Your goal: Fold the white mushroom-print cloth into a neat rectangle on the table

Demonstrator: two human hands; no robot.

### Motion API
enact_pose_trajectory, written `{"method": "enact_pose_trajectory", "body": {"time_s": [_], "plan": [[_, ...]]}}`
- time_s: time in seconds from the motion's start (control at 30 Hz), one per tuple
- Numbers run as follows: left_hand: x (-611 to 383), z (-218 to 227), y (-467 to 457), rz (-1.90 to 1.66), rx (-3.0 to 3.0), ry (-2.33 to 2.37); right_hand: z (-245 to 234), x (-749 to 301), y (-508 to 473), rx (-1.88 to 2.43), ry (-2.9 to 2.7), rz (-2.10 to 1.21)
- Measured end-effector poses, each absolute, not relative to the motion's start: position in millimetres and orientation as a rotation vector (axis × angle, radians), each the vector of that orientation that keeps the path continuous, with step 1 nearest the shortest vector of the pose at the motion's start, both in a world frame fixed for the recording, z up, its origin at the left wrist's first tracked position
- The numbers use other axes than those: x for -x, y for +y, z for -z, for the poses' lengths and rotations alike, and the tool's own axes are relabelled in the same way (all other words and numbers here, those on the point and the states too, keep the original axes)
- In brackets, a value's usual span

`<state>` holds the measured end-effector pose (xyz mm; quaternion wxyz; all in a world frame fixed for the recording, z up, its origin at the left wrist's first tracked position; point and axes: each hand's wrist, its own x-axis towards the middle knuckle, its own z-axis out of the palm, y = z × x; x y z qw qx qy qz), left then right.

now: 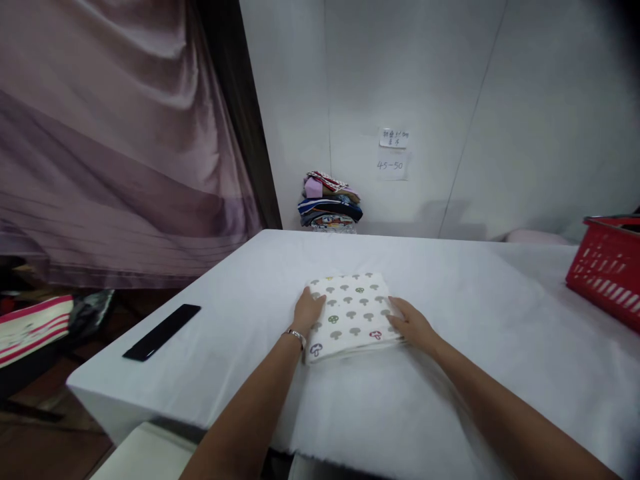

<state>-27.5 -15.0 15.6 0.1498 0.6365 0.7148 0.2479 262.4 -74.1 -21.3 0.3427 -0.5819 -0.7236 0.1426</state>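
Note:
A folded white cloth [353,308] printed with small mushrooms, most of them grey and a few coloured, lies near the middle of the table. My left hand [306,313] grips its left edge, thumb on top and the other fingers partly hidden along the side. On the opposite edge, my right hand [414,325] holds the cloth the same way, its thumb over the print. Several layers show along the cloth's near edge. What kind of fabric item it is, I cannot tell. A bracelet circles my left wrist.
A white cover [240,400] drapes the table. On its left lies a flat black object [163,332]; at the right edge stands a red plastic basket [607,273]. Beyond the far edge is a stack of folded fabrics [330,203]. A pink curtain [125,133] hangs at left.

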Motion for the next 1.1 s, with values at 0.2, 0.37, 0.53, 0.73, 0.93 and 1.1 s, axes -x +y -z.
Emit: {"method": "enact_pose_trajectory", "body": {"time_s": [0.2,0.37,0.53,0.73,0.93,1.1], "plan": [[20.7,-14.8,1.7,-0.649,-1.822,1.973,27.4,-266.4,-108.6,1.647,-1.931,-0.362],[17.6,-17.4,9.8,-0.540,-1.862,1.948,20.6,-274.5,-140.3,1.683,-1.974,-0.343],[0.7,-33.4,17.1,-0.557,-2.187,1.902,-8.8,-254.7,-104.8,1.483,-2.113,-0.047],[-22.4,-14.3,24.6,-0.411,-2.504,1.794,-27.0,-213.5,-30.7,1.551,-2.273,-0.014],[-20.2,2.7,24.4,-0.439,-2.553,1.818,4.9,-219.3,2.2,1.746,-2.290,-0.062],[-18.7,1.3,25.0,-0.455,-2.547,1.836,20.8,-222.3,2.8,1.677,-2.248,0.009]]}}
